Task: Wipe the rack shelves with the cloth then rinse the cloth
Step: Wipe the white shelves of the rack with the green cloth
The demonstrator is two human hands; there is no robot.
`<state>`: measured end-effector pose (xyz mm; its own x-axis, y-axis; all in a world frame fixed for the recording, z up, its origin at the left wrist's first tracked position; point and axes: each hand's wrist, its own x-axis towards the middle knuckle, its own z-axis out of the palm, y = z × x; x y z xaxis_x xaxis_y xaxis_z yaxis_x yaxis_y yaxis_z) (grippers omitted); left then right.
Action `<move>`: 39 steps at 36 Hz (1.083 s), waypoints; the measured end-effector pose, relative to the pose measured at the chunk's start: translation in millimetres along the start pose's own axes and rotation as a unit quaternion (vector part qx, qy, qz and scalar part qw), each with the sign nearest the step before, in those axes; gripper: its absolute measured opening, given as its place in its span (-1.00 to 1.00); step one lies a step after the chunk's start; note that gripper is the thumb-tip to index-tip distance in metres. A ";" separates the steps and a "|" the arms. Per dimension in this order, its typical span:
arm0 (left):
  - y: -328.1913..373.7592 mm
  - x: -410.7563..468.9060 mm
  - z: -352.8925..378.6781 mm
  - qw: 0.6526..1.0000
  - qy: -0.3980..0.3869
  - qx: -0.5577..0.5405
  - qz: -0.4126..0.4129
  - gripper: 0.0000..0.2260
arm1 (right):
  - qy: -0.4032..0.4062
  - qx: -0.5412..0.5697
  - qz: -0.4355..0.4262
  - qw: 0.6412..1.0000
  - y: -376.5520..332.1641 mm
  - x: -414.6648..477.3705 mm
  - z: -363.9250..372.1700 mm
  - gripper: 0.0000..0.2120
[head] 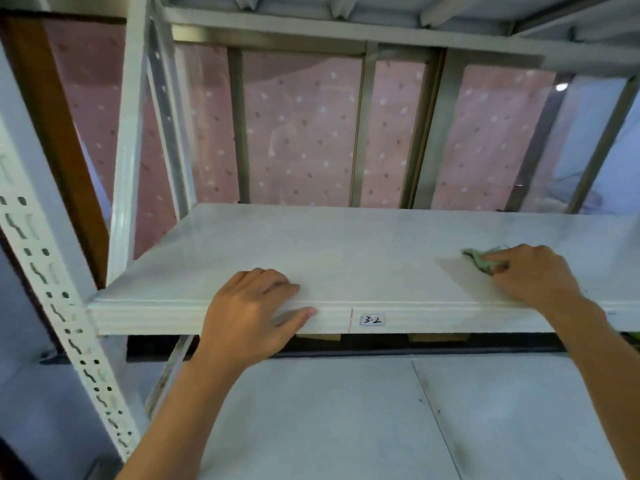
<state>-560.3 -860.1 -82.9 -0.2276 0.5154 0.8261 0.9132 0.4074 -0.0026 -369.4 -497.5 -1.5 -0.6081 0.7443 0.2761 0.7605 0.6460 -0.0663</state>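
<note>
A white rack shelf (346,244) runs across the middle of the view, with a small label reading "3-2" (372,320) on its front edge. My right hand (533,275) rests on the shelf's right side, pressing a small green cloth (479,258) flat against the surface; only the cloth's left end shows past my fingers. My left hand (252,313) grips the shelf's front edge left of the label, fingers on top and thumb on the front face.
A perforated white upright (55,282) slants down the left side. A lower white shelf (346,417) lies below, and another shelf (311,15) is overhead. Behind the rack is a window frame with pink dotted covering (301,133).
</note>
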 end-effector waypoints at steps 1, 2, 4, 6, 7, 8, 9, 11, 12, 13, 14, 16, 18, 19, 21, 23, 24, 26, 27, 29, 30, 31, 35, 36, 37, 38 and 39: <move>-0.2 -0.8 1.2 1.000 0.008 0.001 -0.001 -0.65 | -0.002 -0.010 0.011 1.000 12.8 8.7 -1.2 -0.65; -0.6 -0.8 1.6 1.000 0.014 0.000 -0.004 -0.65 | -0.004 -0.020 0.014 1.000 22.0 17.3 -1.4 -0.66; -1.0 0.4 1.4 1.000 0.019 -0.001 -0.008 -0.65 | -0.010 -0.038 0.009 0.999 28.5 29.3 -0.8 -0.69; -0.3 0.5 1.4 1.000 0.021 0.000 -0.005 -0.66 | -0.011 -0.045 0.002 0.999 23.5 38.7 3.7 -0.68; 0.2 0.0 1.5 1.000 0.024 0.002 -0.003 -0.66 | -0.008 -0.044 -0.002 0.999 16.5 42.3 5.9 -0.67; 0.8 -0.9 1.1 1.000 0.029 0.004 -0.001 -0.67 | -0.003 -0.040 -0.010 0.999 6.2 45.0 7.0 -0.67; 1.1 -2.6 0.5 0.999 0.036 0.006 0.001 -0.67 | -0.001 -0.035 -0.019 0.999 -7.3 47.3 7.8 -0.67; 0.1 -8.4 -2.8 0.998 0.056 0.009 0.004 -0.71 | -0.001 -0.014 -0.052 0.999 -45.0 48.6 8.4 -0.69; -2.1 -11.9 -5.8 0.998 0.066 0.010 0.002 -0.73 | -0.004 0.005 -0.074 0.997 -69.7 46.6 8.8 -0.70; -5.5 -15.5 -10.2 0.997 0.074 0.013 -0.002 -0.75 | -0.010 0.028 -0.101 0.994 -98.1 42.1 9.3 -0.72; -10.2 -19.4 -15.3 0.997 0.080 0.018 -0.008 -0.77 | -0.016 0.051 -0.138 0.989 -129.5 33.7 9.1 -0.72; -22.4 -28.1 -27.7 0.995 0.089 0.035 -0.019 -0.80 | -0.028 0.106 -0.223 0.969 -198.2 6.4 8.5 -0.72; -35.9 -36.7 -42.9 0.994 0.091 0.057 -0.031 -0.82 | -0.047 0.163 -0.308 0.936 -269.4 -30.5 7.1 -0.72; -43.0 -40.7 -51.0 0.993 0.091 0.072 -0.038 -0.83 | -0.057 0.185 -0.349 0.917 -303.4 -49.3 7.5 -0.72; -57.1 -47.7 -67.0 0.990 0.085 0.103 -0.048 -0.84 | -0.072 0.210 -0.412 0.884 -361.8 -84.8 6.7 -0.71; -70.4 -54.8 -81.7 0.987 0.074 0.123 -0.067 -0.80 | -0.081 0.220 -0.454 0.859 -401.8 -112.9 4.0 -0.73; -76.2 -58.3 -88.3 0.986 0.069 0.128 -0.079 -0.79 | -0.084 0.220 -0.467 0.852 -413.4 -122.8 1.0 -0.75; -84.5 -64.5 -98.4 0.985 0.062 0.134 -0.093 -0.78 | -0.095 0.233 -0.476 0.843 -425.1 -130.5 -4.2 -0.76; -87.2 -66.8 -100.7 0.985 0.060 0.135 -0.091 -0.77 | -0.104 0.242 -0.473 0.841 -426.5 -129.5 -5.4 -0.74; -88.7 -68.1 -100.4 0.988 0.048 0.130 -0.073 -0.73 | -0.114 0.250 -0.460 0.844 -423.5 -121.5 -3.8 -0.70; -87.6 -67.0 -98.2 0.990 0.036 0.120 -0.068 -0.72 | -0.114 0.247 -0.447 0.852 -419.6 -114.6 -1.4 -0.70; -85.4 -64.8 -95.1 0.992 0.022 0.108 -0.065 -0.70 | -0.111 0.238 -0.427 0.865 -412.9 -106.4 0.8 -0.72; -63.8 -44.2 -77.3 0.996 -0.023 0.060 -0.057 -0.59 | -0.069 0.196 -0.315 0.926 -354.7 -49.3 13.6 -0.73; -56.3 -37.0 -71.5 0.997 -0.034 0.046 -0.055 -0.57 | -0.056 0.182 -0.281 0.941 -330.7 -31.5 17.2 -0.71; -49.3 -30.0 -64.5 0.997 -0.045 0.035 -0.049 -0.56 | -0.046 0.167 -0.243 0.954 -303.1 -13.4 20.7 -0.69; -42.1 -22.5 -57.4 0.997 -0.054 0.024 -0.044 -0.54 | -0.038 0.156 -0.208 0.965 -274.0 4.4 23.3 -0.67; -35.3 -15.2 -50.6 0.997 -0.061 0.015 -0.039 -0.53 | -0.035 0.143 -0.173 0.974 -241.3 21.9 26.0 -0.66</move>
<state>-572.0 -920.4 -66.9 -0.3387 0.5686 0.7497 0.8812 0.4709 0.0409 -572.1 -632.7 -4.4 -0.8385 0.4766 0.2640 0.4185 0.8737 -0.2482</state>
